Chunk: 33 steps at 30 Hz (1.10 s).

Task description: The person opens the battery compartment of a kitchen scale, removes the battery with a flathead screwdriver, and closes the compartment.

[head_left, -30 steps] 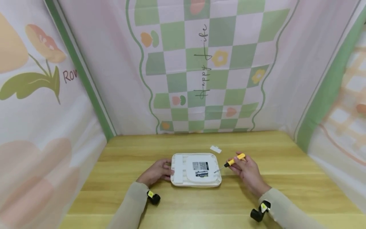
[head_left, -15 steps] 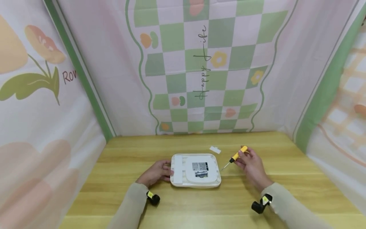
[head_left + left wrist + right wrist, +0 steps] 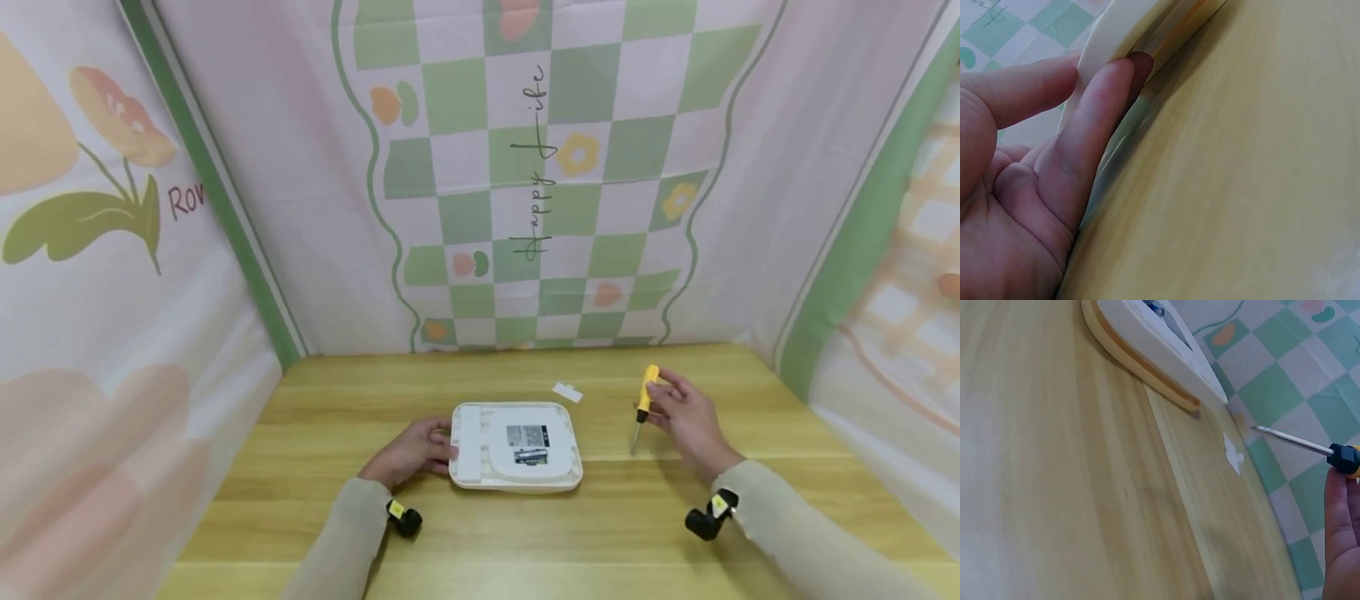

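Observation:
A white rounded-rectangular device (image 3: 469,454) lies underside up on the table, with printed labels and an uncovered battery compartment (image 3: 531,457) holding a battery. My left hand (image 3: 405,454) grips its left edge; in the left wrist view, fingertips (image 3: 1113,81) press against the rim of the device (image 3: 1113,34). Off to the device's right, my right hand (image 3: 693,425) holds a yellow-handled screwdriver (image 3: 647,390), its shaft pointing down. The right wrist view shows the metal shaft of the screwdriver (image 3: 1291,439) and its black collar, with most of the handle out of frame.
A small white battery cover (image 3: 567,392) lies behind the device, toward the back of the wooden table (image 3: 525,542). Printed fabric curtains (image 3: 517,167) enclose the table at the back and both sides.
My right hand has drawn the screwdriver away from the device to the right, and its shaft has swung from slanted to nearly upright. The left hand and the device have stayed put.

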### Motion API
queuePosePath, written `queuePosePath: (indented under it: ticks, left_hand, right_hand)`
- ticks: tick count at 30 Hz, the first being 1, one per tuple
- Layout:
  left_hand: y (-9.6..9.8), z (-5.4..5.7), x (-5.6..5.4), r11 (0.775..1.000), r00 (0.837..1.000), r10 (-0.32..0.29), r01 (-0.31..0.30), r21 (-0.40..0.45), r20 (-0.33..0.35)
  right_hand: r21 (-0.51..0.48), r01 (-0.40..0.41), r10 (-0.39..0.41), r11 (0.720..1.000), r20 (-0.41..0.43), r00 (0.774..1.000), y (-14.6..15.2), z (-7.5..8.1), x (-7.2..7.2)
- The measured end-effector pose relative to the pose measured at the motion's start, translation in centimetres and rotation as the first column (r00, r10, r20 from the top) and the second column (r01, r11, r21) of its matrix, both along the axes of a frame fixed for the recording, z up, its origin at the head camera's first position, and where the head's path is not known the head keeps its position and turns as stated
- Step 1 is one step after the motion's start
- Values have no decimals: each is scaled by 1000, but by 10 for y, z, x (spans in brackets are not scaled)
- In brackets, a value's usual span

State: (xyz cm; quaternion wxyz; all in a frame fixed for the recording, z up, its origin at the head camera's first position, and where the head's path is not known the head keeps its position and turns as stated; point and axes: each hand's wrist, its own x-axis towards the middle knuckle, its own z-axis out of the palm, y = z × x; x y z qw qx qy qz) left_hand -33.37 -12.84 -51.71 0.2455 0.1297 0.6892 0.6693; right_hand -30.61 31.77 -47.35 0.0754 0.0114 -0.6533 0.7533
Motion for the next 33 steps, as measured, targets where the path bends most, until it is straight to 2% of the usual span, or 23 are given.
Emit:
queuePosePath:
  ticks: [5, 12, 20, 23, 27, 33]
  left_hand:
    - [-1, -2, -1, 1000, 1000, -3, 3, -4, -5]
    - [0, -2, -1, 1000, 1000, -2, 2, 0, -1]
    - [0, 0, 1, 1000, 1000, 2, -2, -4, 3]
    - [-1, 1, 2, 1000, 1000, 1, -1, 1, 4]
    - [0, 2, 2, 1000, 1000, -2, 2, 3, 2]
    - [-1, 0, 0, 1000, 1000, -9, 9, 9, -1]
  right_hand:
    - [56, 24, -23, 998, -26, 999, 10, 1, -5]
    - [135, 66, -65, 989, -15, 998, 18, -1, -13]
    - [154, 85, -83, 984, -21, 996, 36, -1, -25]
    - [231, 100, -100, 968, -11, 995, 42, -2, -28]
    - [341, 122, -125, 932, -13, 992, 48, -4, -30]
    - [432, 163, -172, 887, -18, 985, 57, -8, -36]
